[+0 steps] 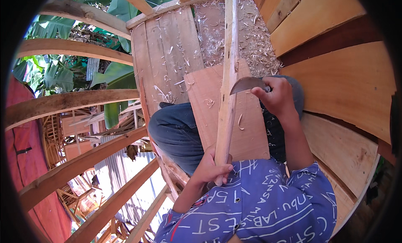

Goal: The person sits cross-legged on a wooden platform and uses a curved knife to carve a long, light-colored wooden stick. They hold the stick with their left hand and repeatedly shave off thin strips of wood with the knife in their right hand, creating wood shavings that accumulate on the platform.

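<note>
A long pale wooden pole (228,92) runs from my belly up and away past the top of the view. Near its close end, my left hand (214,166) is wrapped round it. My right hand (276,96) grips a knife with a broad curved blade (248,84); most of its handle is hidden in the fist. The blade's tip meets the pole's right side, a little beyond my knees. Across my lap, under the pole, lies a flat reddish-brown board (251,130) with a few curled shavings on it.
Wood shavings (259,46) litter the plank floor (167,54) ahead. Wooden rails (83,98) with gaps between them stand at my left, with leaves, corrugated sheets and a red cloth beyond. Close on my right rises a wall of wide boards (343,84). My crossed legs (176,125) support the board.
</note>
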A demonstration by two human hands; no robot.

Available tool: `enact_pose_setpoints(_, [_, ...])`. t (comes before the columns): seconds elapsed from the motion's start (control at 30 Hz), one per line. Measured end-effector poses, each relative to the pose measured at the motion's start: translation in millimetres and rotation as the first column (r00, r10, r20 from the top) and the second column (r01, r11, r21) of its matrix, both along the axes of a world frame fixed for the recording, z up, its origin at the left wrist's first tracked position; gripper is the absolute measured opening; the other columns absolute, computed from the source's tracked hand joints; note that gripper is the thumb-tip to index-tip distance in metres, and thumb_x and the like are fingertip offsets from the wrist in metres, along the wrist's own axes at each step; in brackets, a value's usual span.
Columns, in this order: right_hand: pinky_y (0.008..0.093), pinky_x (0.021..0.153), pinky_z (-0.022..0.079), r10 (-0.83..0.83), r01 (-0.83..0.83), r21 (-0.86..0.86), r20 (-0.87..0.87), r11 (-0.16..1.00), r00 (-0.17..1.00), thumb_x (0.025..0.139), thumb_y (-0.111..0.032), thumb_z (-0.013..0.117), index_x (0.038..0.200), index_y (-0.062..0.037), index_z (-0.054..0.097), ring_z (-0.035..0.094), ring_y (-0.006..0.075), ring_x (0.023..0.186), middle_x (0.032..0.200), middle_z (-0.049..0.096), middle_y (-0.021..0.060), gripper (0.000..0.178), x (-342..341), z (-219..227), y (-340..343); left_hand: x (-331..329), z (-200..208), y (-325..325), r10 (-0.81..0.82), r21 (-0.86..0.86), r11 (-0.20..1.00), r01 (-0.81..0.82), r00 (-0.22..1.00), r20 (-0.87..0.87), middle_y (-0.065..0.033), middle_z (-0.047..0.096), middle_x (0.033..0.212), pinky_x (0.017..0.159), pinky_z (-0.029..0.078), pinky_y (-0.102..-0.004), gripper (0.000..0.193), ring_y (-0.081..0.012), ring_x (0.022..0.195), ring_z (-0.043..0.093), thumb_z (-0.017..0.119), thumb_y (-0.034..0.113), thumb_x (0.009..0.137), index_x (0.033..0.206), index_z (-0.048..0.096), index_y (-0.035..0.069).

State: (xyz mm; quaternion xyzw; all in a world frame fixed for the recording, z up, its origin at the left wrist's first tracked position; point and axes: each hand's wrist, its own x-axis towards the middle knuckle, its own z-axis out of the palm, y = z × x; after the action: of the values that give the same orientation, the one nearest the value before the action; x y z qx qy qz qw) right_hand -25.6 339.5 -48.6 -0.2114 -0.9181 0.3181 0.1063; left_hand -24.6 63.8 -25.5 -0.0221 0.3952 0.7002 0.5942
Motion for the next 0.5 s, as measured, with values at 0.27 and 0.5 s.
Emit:
enact_pose_setpoints(0.27, [0.037, 0.044, 0.044, 0.253, -0.25, 0.048, -0.057, 0.967, 0.966, 0.058, -0.08, 0.063, 0.05, -0.0058, 0.05, 0.057, 0.0306, 0.046, 0.047, 0.05, 0.0112, 0.076, 18, 11, -46, -10, 1, 2, 0.093, 0.222, 0.965, -0.14, 0.973, 0.21, -0.0074, 0.049, 0.053, 0.031, 0.038, -0.026, 0.044, -0.0172, 0.035, 0.051, 0.07, 0.001, 0.075, 0.087, 0.029, 0.01])
enact_pose_setpoints(0.5, [0.0344, 0.043, 0.042, 0.218, -0.207, 0.119, -0.096, 0.971, 0.971, 0.049, -0.083, 0.066, 0.049, -0.006, 0.048, 0.054, 0.0274, 0.042, 0.045, 0.047, 0.0088, 0.079, 9, 19, -36, -8, 6, 5, 0.08, 0.239, 0.963, -0.127, 0.977, 0.195, -0.0081, 0.048, 0.052, 0.031, 0.038, -0.0257, 0.045, -0.0162, 0.034, 0.049, 0.071, 0.002, 0.075, 0.089, 0.028, 0.008])
